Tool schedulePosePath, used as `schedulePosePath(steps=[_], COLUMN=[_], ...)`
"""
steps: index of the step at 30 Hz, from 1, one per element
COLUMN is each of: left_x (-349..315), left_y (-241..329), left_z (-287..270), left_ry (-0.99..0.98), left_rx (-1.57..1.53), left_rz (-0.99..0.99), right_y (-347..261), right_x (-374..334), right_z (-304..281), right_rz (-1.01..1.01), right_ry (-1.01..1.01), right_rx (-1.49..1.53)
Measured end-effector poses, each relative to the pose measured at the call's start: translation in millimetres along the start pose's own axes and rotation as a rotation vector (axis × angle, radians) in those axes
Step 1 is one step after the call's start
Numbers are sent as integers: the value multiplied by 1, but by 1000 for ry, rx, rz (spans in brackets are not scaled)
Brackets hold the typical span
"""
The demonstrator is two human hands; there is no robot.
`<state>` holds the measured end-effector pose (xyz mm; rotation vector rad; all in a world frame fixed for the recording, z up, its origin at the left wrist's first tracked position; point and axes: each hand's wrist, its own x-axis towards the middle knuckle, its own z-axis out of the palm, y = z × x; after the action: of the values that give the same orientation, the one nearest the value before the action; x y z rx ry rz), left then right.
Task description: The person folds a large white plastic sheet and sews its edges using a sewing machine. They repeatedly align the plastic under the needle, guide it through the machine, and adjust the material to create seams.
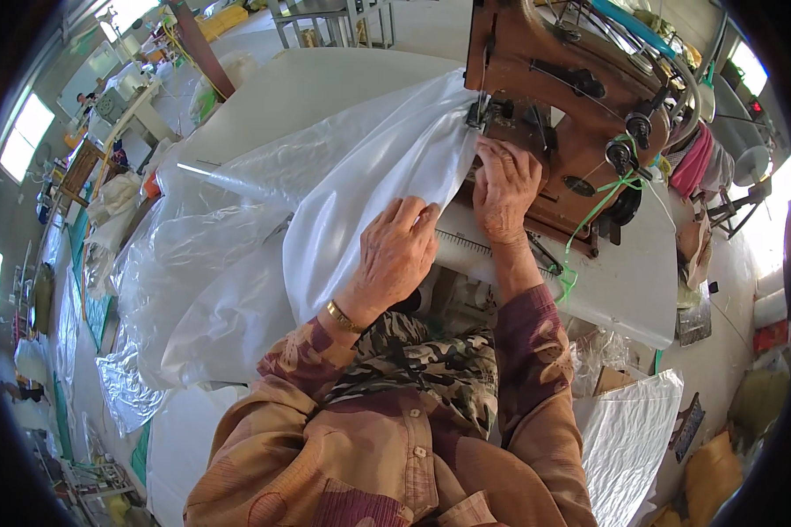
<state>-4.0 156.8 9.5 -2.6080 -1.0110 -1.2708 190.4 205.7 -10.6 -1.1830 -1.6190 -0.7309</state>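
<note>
Shirt front is closest to camera, brown and maroon print, buttoned; camouflage cloth over my lap just beyond it. White table ahead. Brown sewing machine sits on its right half, from the far edge down toward the near edge.

Work in hand: shiny white sheet. Narrow end is gathered at the presser foot; from there it fans out toward me and left, folds running lengthwise, wide end drooping at the table's near edge.

Left hand: half closed, back up, fingers bent over the sheet's right border near the table's near edge. Thumb hidden, can't tell how tight the grip is. Gold watch on that wrist.

Right hand: partly closed, fingers curled and close together, tips at the sheet's border just on my side of the presser foot. Can't tell if it's pinching or only pressing.

Clear plastic sheeting bunched along the table's left edge. Marked ruler strip along the near edge, between my forearms. Green tie hangs off the machine's right end.
</note>
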Motion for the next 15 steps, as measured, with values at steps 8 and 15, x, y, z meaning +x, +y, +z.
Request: schedulePosePath(steps=[8,15], left_x=[-17,-20], left_y=[12,10], left_z=[7,18], left_ry=[60,-27], left_rx=[-130,-303], left_rz=[-149,-187], right_y=[3,4], right_x=[-1,1], right_z=[1,-1], right_rz=[6,-41], right_ry=[81,20], right_rx=[-9,-50])
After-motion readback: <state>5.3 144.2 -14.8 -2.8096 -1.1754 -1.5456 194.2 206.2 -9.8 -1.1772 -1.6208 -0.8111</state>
